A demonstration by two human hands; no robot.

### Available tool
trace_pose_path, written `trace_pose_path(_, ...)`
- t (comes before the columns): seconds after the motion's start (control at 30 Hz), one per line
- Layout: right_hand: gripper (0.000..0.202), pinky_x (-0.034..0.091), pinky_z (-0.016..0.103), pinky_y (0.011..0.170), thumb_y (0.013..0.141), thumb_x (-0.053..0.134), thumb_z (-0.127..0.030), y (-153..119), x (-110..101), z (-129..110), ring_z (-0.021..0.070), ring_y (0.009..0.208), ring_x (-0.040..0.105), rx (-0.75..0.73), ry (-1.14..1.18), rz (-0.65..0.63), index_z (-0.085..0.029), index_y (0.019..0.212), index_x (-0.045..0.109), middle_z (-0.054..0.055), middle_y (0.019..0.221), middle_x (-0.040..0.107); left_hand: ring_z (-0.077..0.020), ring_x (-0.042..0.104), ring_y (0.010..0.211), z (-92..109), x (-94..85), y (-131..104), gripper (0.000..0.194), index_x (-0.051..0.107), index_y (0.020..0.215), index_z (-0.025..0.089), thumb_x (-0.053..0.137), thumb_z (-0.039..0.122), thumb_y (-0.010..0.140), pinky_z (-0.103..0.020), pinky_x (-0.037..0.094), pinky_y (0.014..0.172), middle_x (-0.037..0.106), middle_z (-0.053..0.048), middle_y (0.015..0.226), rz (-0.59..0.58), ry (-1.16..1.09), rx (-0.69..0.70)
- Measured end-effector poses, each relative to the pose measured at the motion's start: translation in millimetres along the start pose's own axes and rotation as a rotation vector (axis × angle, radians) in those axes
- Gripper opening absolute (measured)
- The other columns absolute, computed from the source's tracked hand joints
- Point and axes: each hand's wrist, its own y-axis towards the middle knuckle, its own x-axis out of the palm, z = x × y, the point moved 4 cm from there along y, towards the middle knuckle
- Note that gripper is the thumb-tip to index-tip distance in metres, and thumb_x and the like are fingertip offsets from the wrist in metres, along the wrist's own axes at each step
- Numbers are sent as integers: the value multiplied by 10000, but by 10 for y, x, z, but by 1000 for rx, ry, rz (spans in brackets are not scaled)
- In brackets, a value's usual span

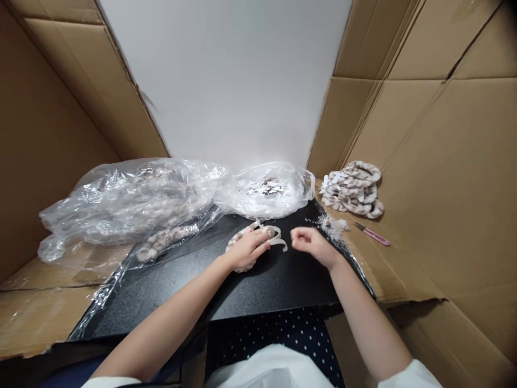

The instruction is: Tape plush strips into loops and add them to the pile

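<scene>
On the black table, my left hand (249,247) is closed over a fluffy white-and-brown ring (235,240), its fingers bent across the top. A pale curled strip (280,242) sticks out to the right of those fingers, and part of the ring is hidden beneath the hand. My right hand (306,241) hovers just right of the strip, apart from it, with its fingers curled together. Whatever those fingers may hold is hidden.
A large clear bag (133,199) of fluffy pieces lies at left. Beside it sits a plastic bag (264,188) with small white-and-dark pieces. Stacked fluffy rings (353,188), fluff scraps (334,226) and a pink-handled cutter (374,235) are at right. Cardboard walls (452,161) flank the table (173,291).
</scene>
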Motion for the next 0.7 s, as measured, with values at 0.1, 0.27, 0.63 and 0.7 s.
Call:
trace_pose_path(0.1, 422, 293, 251, 566, 803, 518, -582, 26, -226, -111, 113, 582, 347, -95, -113, 371, -205, 639, 425, -41, 615, 370, -203, 553, 955, 3, 8, -4, 298, 595, 989, 194, 328, 324, 980, -390, 307, 999, 647, -60, 981, 23, 66, -23)
trace_pose_path(0.27, 316, 343, 291, 684, 752, 628, -488, 201, 229, -295, 157, 712, 518, 65, -955, 87, -184, 682, 578, 10, 731, 588, -209, 567, 949, 44, 30, -3, 290, 600, 1001, 193, 328, 293, 976, -371, 340, 909, 650, -76, 1024, 41, 155, -39)
trace_pose_path(0.63, 235, 255, 358, 789, 932, 469, -265, 278, 479, -402, 198, 925, 537, -140, -1451, -171, -168, 867, 672, 66, 935, 686, -146, 494, 657, 14, -117, 13, 311, 583, 719, 178, 410, 316, 936, -280, 338, 686, 541, 9, 638, 122, 35, -155)
trace_pose_path(0.7, 232, 250, 362, 788, 928, 482, -264, 247, 473, -419, 199, 919, 533, -134, -1465, -186, -167, 835, 671, 66, 921, 689, -142, 477, 644, 25, -126, 26, 312, 599, 723, 180, 421, 332, 930, -275, 347, 693, 533, 13, 624, 93, 5, -128)
